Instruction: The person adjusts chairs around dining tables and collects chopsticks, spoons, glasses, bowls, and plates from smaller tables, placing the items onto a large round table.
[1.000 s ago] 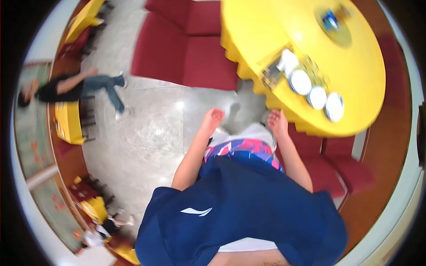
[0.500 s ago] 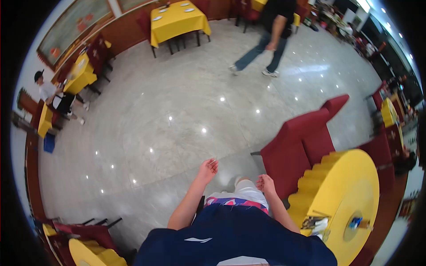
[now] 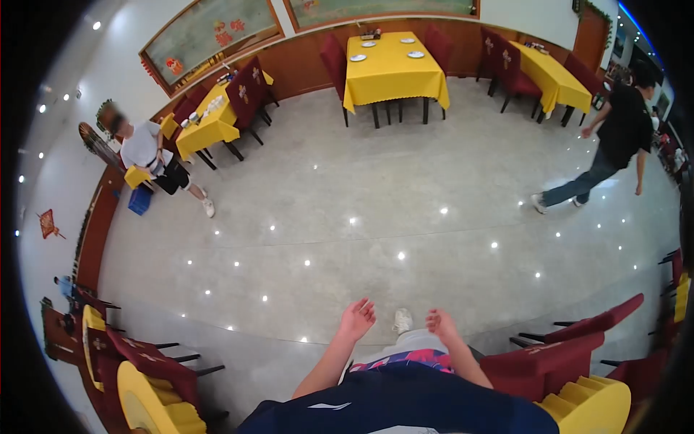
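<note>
My left hand (image 3: 358,319) hangs in front of my body over the grey floor, palm partly up. Its fingers are loosely bent and apart, with nothing in them. To its right, my right hand (image 3: 439,323) is likewise loosely curled and empty, close to my white shorts (image 3: 416,341). Neither hand touches anything. Between them a white shoe (image 3: 403,320) of mine shows on the floor. Nearest to my right hand among the furniture is a dark red chair (image 3: 538,358), still apart from it.
A yellow-covered table (image 3: 394,76) with small plates stands at the far wall. A person in black (image 3: 627,123) walks at the right; another in a white shirt (image 3: 144,145) stands at the left near a blue crate (image 3: 140,200). Chairs and yellow round tables flank me.
My view has swung to the left and lifted. The round table and chairs at my right have slid down the frame. The person in white now faces more toward me. Both hands remain empty.
</note>
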The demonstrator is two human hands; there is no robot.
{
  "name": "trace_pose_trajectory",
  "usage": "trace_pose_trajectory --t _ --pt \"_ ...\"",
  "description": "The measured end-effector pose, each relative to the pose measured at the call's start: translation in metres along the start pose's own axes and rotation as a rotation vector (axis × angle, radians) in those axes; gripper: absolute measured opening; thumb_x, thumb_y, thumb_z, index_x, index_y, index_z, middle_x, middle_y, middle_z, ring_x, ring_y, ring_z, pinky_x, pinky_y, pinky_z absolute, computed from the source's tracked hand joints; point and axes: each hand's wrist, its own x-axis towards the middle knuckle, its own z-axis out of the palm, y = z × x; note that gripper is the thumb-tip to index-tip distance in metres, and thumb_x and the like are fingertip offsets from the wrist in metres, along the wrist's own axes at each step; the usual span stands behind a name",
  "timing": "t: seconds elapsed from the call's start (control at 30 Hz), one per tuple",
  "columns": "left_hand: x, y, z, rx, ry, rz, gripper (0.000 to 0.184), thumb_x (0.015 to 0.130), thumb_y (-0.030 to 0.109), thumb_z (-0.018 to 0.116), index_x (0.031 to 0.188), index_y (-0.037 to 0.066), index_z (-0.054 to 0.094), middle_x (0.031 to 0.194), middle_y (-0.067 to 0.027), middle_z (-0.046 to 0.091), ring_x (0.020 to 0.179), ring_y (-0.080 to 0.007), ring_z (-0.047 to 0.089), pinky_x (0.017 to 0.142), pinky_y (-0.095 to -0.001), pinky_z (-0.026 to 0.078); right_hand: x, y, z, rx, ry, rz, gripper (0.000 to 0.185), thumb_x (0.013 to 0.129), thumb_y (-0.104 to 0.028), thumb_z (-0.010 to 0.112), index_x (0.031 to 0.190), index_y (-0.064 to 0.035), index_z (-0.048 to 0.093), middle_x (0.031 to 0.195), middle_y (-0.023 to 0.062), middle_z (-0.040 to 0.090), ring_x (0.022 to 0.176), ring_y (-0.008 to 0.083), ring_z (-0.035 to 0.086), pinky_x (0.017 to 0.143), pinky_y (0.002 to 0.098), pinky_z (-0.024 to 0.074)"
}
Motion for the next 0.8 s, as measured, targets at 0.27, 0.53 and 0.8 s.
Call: trace_pose_trajectory --t 0.27,0.53,0.8 --pt "0.034 0.133 0.036 -0.111 0.074 0.409 0.029 0.092 0.028 0.051 0.112 0.009 0.056 0.103 -0.0103 0.062 0.085 -0.0201 0.058 0.079 -0.0354 0.047 0.127 -0.176 0.121 -0.126 -0.153 0.132 0.026 0.094 -0.030 0.047 0.106 -0.0086 0.056 0.084 0.0061 0.062 0.070 0.0174 0.060 0.063 0.0321 0.0488" --pt "0.077 0.193 -0.024 -0.652 0.193 0.503 0.027 0.091 0.033 0.047 0.101 0.013 0.062 0.093 -0.0044 0.064 0.080 -0.0183 0.058 0.072 -0.0359 0.047 0.254 -0.263 0.264 -0.167 -0.277 0.180 0.028 0.093 -0.029 0.047 0.108 -0.0071 0.056 0.084 0.0066 0.062 0.070 0.0170 0.060 0.064 0.0308 0.0487" --pt "0.216 0.416 0.103 -0.474 -0.047 0.565 0.033 0.092 0.039 0.050 0.111 0.013 0.058 0.098 -0.0054 0.062 0.081 -0.0184 0.058 0.074 -0.0365 0.047 0.337 -0.324 0.451 -0.592 -0.406 0.146 0.025 0.096 -0.029 0.047 0.106 -0.0076 0.056 0.087 0.0059 0.062 0.071 0.0157 0.061 0.065 0.0297 0.0498"
